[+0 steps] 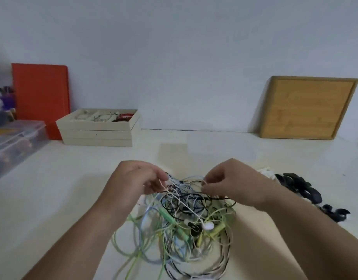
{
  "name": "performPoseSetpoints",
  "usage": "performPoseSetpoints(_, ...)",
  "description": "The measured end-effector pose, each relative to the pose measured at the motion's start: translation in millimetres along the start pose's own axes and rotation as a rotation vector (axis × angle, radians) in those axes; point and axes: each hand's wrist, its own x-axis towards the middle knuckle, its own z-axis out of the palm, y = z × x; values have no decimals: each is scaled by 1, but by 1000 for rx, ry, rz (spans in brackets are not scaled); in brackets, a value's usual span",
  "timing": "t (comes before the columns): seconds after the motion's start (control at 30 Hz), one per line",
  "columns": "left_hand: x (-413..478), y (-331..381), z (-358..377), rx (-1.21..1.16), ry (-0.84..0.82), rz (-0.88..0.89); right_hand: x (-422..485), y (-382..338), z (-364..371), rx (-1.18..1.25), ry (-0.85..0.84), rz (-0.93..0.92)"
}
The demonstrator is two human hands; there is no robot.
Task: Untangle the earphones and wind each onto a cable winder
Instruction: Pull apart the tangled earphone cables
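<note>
A tangled heap of earphone cables (180, 225) in green, pale blue, black and white lies on the white table in front of me. A white earbud (208, 225) hangs low in the tangle on its thin white cable. My left hand (136, 179) pinches a white cable at the top left of the heap. My right hand (228, 181) pinches a cable at the top right. Both hands hold the upper part of the tangle slightly lifted. A pile of black cable winders (301, 186) lies to the right, with a white one (265, 171) beside it.
Stacked beige trays (97, 132) with small items stand at the back left, in front of a red board (40, 98). A clear plastic box (14, 142) sits at the far left. A wooden tray (309, 108) leans against the wall at the back right.
</note>
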Motion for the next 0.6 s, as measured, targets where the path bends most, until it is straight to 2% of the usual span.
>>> performPoseSetpoints(0.1,9,-5,6,-99,115,-97,2,4,-5,28,-51,-3)
performPoseSetpoints(0.2,19,-1,11,-327,217,-172,5,11,-15,243,20,-4)
performPoseSetpoints(0.23,23,1,11,-326,263,-165,6,14,-16,325,42,-17)
performPoseSetpoints(0.3,31,1,13,-88,382,-78,9,22,-15,519,57,-58)
performPoseSetpoints(0.37,32,6,22,292,432,123,9,30,-11,710,16,-116)
performPoseSetpoints(0.43,28,18,34,455,288,343,9,35,-7,799,7,-178)
performPoseSetpoints(0.47,27,24,41,425,116,368,10,38,-6,833,32,-199)
performPoseSetpoints(0.53,26,28,55,375,-248,269,11,40,-5,939,73,-232)
performPoseSetpoints(0.57,27,25,62,411,-330,244,11,41,-6,1004,70,-251)
performPoseSetpoints(0.6,30,20,67,480,-321,259,10,40,-8,1066,61,-262)
